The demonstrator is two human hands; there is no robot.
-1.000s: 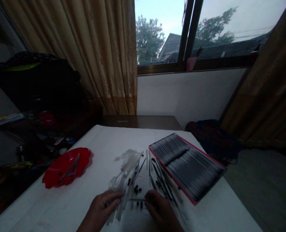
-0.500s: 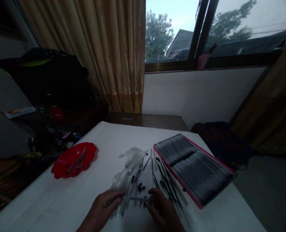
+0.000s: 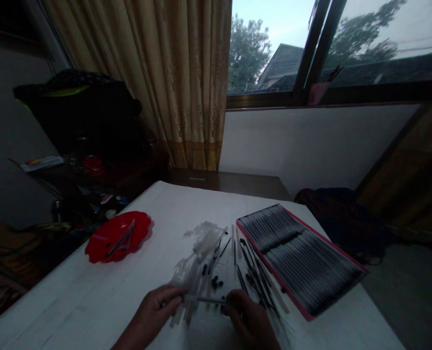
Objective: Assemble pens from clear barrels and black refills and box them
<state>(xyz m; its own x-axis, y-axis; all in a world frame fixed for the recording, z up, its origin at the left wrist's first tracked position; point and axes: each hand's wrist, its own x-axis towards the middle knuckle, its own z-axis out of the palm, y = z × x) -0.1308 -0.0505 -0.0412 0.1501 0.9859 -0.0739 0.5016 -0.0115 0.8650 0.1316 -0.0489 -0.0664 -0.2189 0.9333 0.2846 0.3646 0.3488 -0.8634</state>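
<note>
A thin pen-like stick (image 3: 206, 299) runs level between my two hands near the table's front. My left hand (image 3: 164, 302) pinches its left end, fingertips pressed together. The right end is inside the curled fingers of my right hand (image 3: 242, 311). Beyond my hands lie many clear plastic tubes (image 3: 210, 238), small black caps (image 3: 216, 282) and dark slim rods (image 3: 257, 277). To the right, a red-edged tray (image 3: 310, 265) holds rows of dark-tipped, pale pens.
A red scalloped plate (image 3: 104, 238) with clear pieces on it sits at the left of the white-covered table (image 3: 102, 301). Behind are a curtain (image 3: 190, 87), a window and a pink cup (image 3: 318, 93) on the sill. Dark cloth lies beyond the right edge.
The view has shifted slightly, so the table and room appear further right. My right hand is a little more closed around the stick's end; both hands stay in nearly the same place.
</note>
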